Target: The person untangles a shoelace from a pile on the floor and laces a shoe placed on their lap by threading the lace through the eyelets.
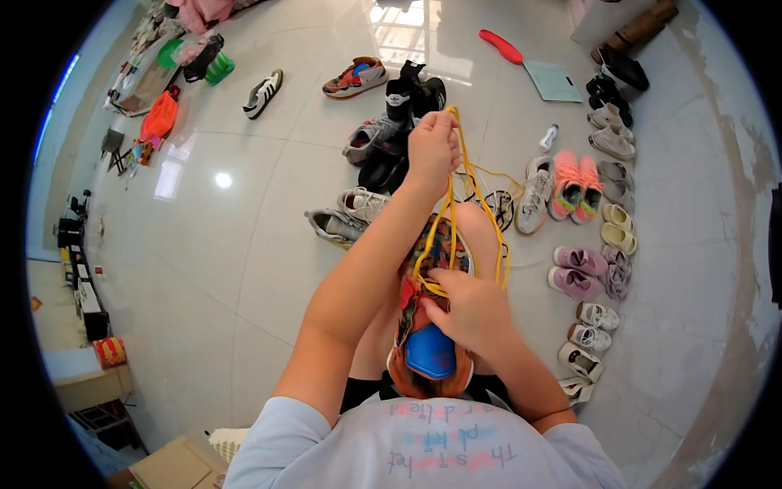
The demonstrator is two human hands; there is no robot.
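Note:
A multicoloured sneaker [455, 236] with an orange heel and a blue inner lining rests on my lap, its toe pointing away from me. Long yellow shoelaces [453, 213] run from its eyelets up to my left hand [433, 149], which is closed around them above the toe; loose lengths hang to the right. My right hand [471, 312] grips the sneaker near the tongue and eyelets, thumb and fingers bent against the upper. What its fingertips pinch exactly is partly hidden.
A similar orange sneaker [356, 78] lies ahead on the tiled floor, beside black high-top shoes [414, 90] and grey sneakers [371, 137]. Pink sneakers [575, 187] and several other pairs line the right wall. A dustpan [552, 81] with a red handle lies at the upper right.

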